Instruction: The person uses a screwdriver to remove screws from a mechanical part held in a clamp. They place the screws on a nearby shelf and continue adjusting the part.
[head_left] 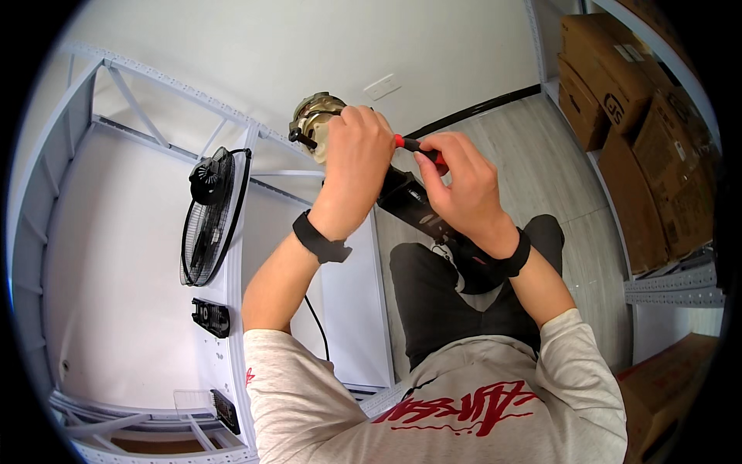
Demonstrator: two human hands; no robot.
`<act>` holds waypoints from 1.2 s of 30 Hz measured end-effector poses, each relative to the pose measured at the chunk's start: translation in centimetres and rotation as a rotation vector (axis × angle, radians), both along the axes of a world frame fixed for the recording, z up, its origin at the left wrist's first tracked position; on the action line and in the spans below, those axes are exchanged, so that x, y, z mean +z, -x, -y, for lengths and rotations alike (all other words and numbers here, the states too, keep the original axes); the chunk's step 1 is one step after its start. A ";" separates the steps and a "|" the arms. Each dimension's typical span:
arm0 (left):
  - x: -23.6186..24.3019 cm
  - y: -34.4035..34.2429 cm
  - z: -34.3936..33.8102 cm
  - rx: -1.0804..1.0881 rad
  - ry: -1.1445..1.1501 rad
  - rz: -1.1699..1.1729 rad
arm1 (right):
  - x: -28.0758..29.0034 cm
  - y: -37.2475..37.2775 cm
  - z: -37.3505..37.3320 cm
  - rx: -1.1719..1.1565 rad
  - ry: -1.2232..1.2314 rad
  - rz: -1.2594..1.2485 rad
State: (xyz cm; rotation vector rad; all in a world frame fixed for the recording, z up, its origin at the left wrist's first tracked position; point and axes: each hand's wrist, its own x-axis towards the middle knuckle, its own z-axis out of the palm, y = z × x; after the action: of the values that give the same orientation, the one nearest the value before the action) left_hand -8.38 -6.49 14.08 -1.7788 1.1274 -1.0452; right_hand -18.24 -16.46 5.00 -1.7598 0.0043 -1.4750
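My right hand [464, 182] pinches a screwdriver [421, 149] by its red-and-black handle, its shaft end pointing left toward my left hand. My left hand [359, 155] is closed, its fingers curled against the side of a bare metal fan motor [311, 116]; what sits inside the fingers is hidden. A black knob or stub [301, 138] juts from the motor's near side. Below both hands a glossy black fan column [417, 205] slants down between my legs, partly covered by my right hand and wrist.
On the white shelf rack [116, 255] at left stand a black fan grille [212, 216] and a small black plastic part [211, 317]. A black cable [317, 329] hangs beside my left arm. Cardboard boxes [610, 77] fill the right rack. A wall socket plate [382, 87] is ahead.
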 end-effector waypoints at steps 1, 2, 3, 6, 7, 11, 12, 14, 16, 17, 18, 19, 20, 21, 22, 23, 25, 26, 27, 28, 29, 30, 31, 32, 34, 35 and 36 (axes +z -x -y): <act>0.0 0.3 -0.1 -0.033 0.027 -0.029 | -0.1 0.0 0.0 0.000 0.003 -0.002; 0.4 0.8 -0.3 -0.030 0.040 -0.063 | 0.0 0.0 -0.1 0.000 0.002 -0.002; 0.9 1.3 -0.5 -0.028 0.054 -0.098 | 0.0 0.0 -0.2 0.001 0.001 -0.003; 1.4 1.5 -2.3 -0.216 0.243 -0.422 | -0.1 0.1 -0.2 0.014 -0.001 -0.010; 1.5 1.4 -3.2 -0.313 0.331 -0.566 | -0.1 0.2 -0.2 0.021 -0.002 -0.014; 1.0 1.9 -7.3 -0.165 0.595 -1.082 | -0.2 1.0 -0.3 0.023 -0.029 -0.008; 0.3 1.9 -8.6 -0.123 0.665 -1.120 | -0.2 1.2 -0.5 0.014 -0.012 -0.007; -1.1 1.7 -10.7 -0.042 0.806 -1.198 | -0.1 1.8 -0.7 -0.022 0.019 0.012; -3.2 0.4 -13.0 -0.044 0.885 -1.308 | 0.1 2.3 -1.3 -0.050 0.045 0.050; -4.3 -0.5 -14.0 -0.060 0.916 -1.386 | 0.3 2.5 -1.6 -0.073 0.073 0.054; -5.4 -1.3 -15.0 -0.073 0.947 -1.460 | 0.6 2.8 -1.9 -0.092 0.099 0.060; -6.2 -2.1 -15.7 -0.051 1.017 -1.708 | 0.9 3.1 -2.2 -0.112 0.124 0.066; -7.1 -3.0 -16.1 0.002 1.115 -1.905 | 1.1 3.3 -2.5 -0.114 0.147 0.072; -7.9 -3.8 -16.4 0.055 1.210 -2.099 | 1.4 3.4 -3.0 -0.115 0.167 0.081; -8.6 -4.5 -16.8 0.109 1.301 -2.295 | 1.7 3.6 -3.5 -0.116 0.187 0.091; -9.3 -5.0 -16.8 0.174 1.355 -2.375 | 1.9 3.9 -3.8 -0.125 0.215 0.084; -11.4 -6.1 -17.6 0.194 1.484 -2.550 | 2.4 4.3 -4.8 -0.133 0.262 0.078; -12.7 -6.8 -17.6 0.201 1.536 -2.650 | 2.7 4.4 -5.2 -0.137 0.274 0.070; -13.9 -7.3 -17.8 0.177 1.548 -2.700 | 2.9 4.5 -5.7 -0.135 0.283 0.063; -15.0 -7.7 -18.1 0.172 1.589 -2.718 | 3.1 4.3 -6.1 -0.132 0.292 0.057; -15.7 -7.6 -18.1 0.169 1.628 -2.741 | 3.1 4.2 -6.5 -0.129 0.297 0.052; -16.4 -7.6 -18.1 0.166 1.668 -2.764 | 3.1 3.8 -6.8 -0.126 0.302 0.046; -17.0 -7.7 -18.0 0.164 1.767 -2.721 | 3.1 3.4 -7.0 -0.122 0.307 0.040; -17.3 -7.6 -17.8 0.169 1.865 -2.673 | 2.9 3.1 -7.3 -0.124 0.311 0.018; -17.8 -7.5 -17.6 0.151 2.008 -2.579 | 2.3 2.5 -7.6 -0.127 0.322 -0.028; -17.2 -7.4 -17.4 0.128 2.046 -2.526 | 2.0 2.2 -7.7 -0.126 0.313 -0.028; -16.6 -7.3 -17.3 0.105 2.084 -2.472 | 1.9 2.0 -7.9 -0.143 0.319 -0.021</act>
State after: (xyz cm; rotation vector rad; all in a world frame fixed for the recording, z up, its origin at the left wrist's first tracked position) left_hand -1.11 10.81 -2.51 1.1679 0.0286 -0.6020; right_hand -20.24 -8.59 6.90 -2.0667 -0.1012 -1.6297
